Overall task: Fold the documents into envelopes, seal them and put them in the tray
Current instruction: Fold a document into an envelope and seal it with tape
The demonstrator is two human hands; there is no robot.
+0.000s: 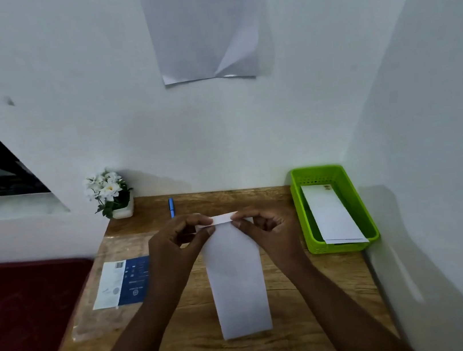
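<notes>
I see both hands meet at the far end of a white envelope (236, 276) lying lengthwise on the wooden desk (303, 300). The left hand (174, 244) has its fingers curled, thumb and fingertips pinching the left part of the narrow flap (222, 219); the right hand (265, 226) does the same on the flap's right part, so the strip shows white between the 2 sets of fingertips. The flap end sits slightly lifted at the fingers, while the near end of the envelope lies flat on the wood, pointing toward me. Both forearms reach in from the near edge.

Left of the envelope lies a clear plastic sleeve (95, 316) carrying a blue-and-white card (123, 281) with a barcode. Beyond the hands, a blue pen (171, 206) lies on the desk, near the far wall. At the far left corner stands a small white pot of white flowers (108, 190).

At the far right of the desk sits a green tray (308, 224) with a perforated wall; 1 white envelope (330, 214) lies in it lengthwise, with another white edge showing under its near end. I cannot tell whether that is a 2nd envelope.

A creased printed sheet (205, 26) hangs on the wall above the desk, its text too small to read. A dark red surface (21, 327) lies to the left of the desk.
</notes>
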